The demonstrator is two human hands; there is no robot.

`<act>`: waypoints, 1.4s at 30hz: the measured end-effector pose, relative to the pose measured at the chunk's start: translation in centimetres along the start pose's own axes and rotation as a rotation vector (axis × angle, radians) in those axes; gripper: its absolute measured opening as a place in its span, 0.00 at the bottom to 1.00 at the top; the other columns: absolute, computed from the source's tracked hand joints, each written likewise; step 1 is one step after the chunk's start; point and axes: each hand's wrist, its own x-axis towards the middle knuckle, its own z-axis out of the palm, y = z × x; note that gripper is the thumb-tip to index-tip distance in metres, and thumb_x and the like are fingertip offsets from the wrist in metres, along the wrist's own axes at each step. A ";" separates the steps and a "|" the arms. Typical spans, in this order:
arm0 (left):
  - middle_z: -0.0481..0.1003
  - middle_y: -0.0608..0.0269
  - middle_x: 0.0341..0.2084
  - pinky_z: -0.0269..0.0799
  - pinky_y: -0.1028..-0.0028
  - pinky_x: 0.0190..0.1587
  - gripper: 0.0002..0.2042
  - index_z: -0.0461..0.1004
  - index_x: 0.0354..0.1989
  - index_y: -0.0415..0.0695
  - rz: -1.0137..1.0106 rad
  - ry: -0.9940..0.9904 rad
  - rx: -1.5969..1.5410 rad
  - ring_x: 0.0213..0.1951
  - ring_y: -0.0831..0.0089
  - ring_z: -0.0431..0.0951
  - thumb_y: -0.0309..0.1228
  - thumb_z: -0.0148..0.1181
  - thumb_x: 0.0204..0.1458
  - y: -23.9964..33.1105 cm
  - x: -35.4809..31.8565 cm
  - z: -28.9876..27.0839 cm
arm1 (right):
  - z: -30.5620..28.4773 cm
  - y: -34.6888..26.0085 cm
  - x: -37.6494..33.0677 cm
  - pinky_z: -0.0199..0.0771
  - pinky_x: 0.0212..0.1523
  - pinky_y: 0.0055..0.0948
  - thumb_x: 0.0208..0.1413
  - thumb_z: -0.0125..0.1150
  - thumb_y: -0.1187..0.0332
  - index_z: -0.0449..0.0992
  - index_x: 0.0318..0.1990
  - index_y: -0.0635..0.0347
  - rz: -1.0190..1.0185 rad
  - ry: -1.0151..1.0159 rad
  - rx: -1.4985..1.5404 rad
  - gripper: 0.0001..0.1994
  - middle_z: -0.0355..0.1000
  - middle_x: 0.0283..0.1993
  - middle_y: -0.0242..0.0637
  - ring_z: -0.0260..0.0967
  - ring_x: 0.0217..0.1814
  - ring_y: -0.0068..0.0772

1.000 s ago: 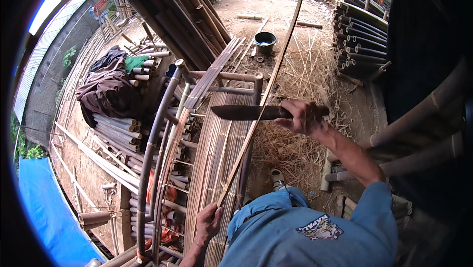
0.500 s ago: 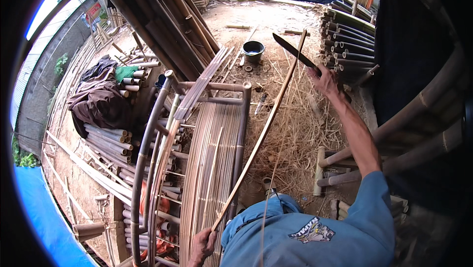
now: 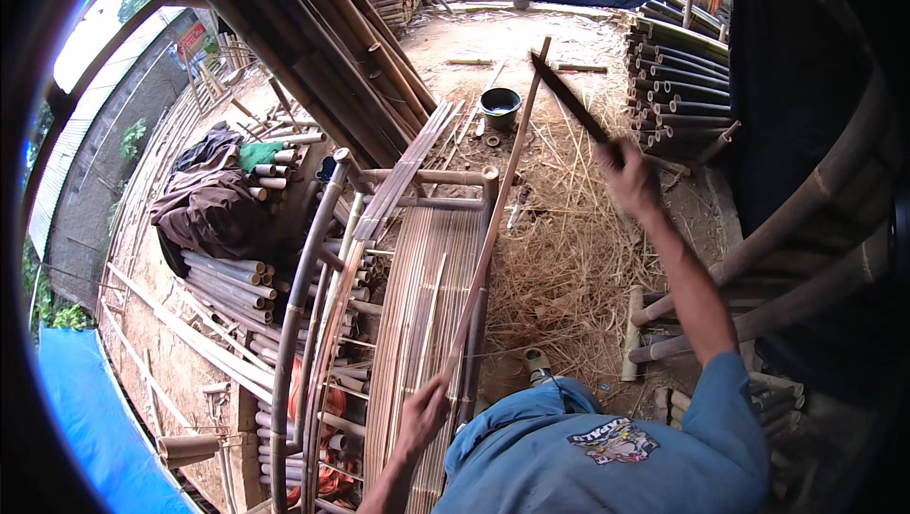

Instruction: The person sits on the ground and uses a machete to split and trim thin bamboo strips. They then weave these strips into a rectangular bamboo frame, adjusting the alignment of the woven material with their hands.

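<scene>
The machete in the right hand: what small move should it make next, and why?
I'd probably settle the machete blade gently against the bamboo strip. The left hand grips the strip's near end, and the right hand holds the machete by its handle. The blade's tip overlaps the strip near its far end in this view, but whether they touch can't be told.
</scene>
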 end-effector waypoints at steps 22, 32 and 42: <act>0.60 0.78 0.17 0.50 0.86 0.18 0.18 0.67 0.58 0.38 0.203 -0.050 -0.017 0.17 0.90 0.56 0.34 0.49 0.63 8.7 2.7 7.6 | 2.6 -7.6 -11.0 0.70 0.11 0.33 0.59 0.41 0.37 0.72 0.34 0.60 -0.271 -0.319 0.131 0.31 0.70 0.16 0.37 0.68 0.12 0.28; 0.66 0.76 0.25 0.57 0.86 0.25 0.16 0.68 0.56 0.36 0.003 -0.131 -0.057 0.24 0.88 0.61 0.30 0.49 0.62 3.5 -4.2 4.8 | -0.7 0.3 -1.4 0.63 0.17 0.34 0.56 0.37 0.32 0.70 0.30 0.53 0.138 -0.162 -0.080 0.32 0.65 0.15 0.32 0.64 0.15 0.30; 0.62 0.78 0.18 0.52 0.86 0.19 0.14 0.69 0.51 0.34 0.108 -0.068 0.084 0.18 0.90 0.58 0.31 0.47 0.62 0.5 -6.6 1.7 | -1.0 0.5 -3.4 0.63 0.13 0.33 0.60 0.34 0.35 0.68 0.25 0.53 -0.186 -0.164 -0.012 0.31 0.62 0.13 0.28 0.61 0.11 0.24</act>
